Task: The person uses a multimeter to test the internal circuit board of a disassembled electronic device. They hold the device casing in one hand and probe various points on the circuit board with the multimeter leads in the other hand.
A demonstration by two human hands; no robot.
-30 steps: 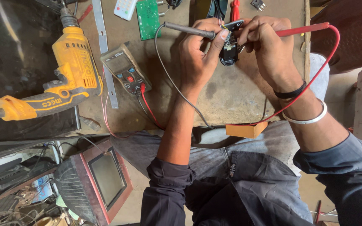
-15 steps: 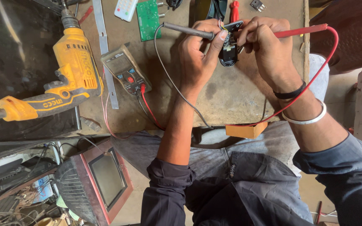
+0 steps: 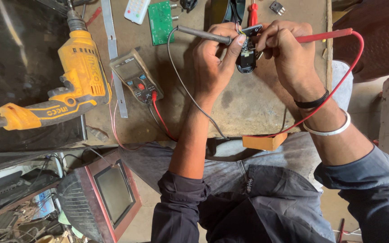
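Nothing shifted, left hand (image 3: 212, 63) fingers clenched around grey probe (image 3: 203, 34), right hand (image 3: 289, 56) pinching red probe (image 3: 323, 35) onto black part (image 3: 247, 59)

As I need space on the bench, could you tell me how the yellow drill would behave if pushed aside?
The yellow drill looks bulky, so probably heavy. Lying flat on its side, it should slide, not roll.

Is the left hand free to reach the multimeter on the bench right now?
Probably not: the left hand is busy holding the dark probe against the small black part. The multimeter lies unblocked to its left.
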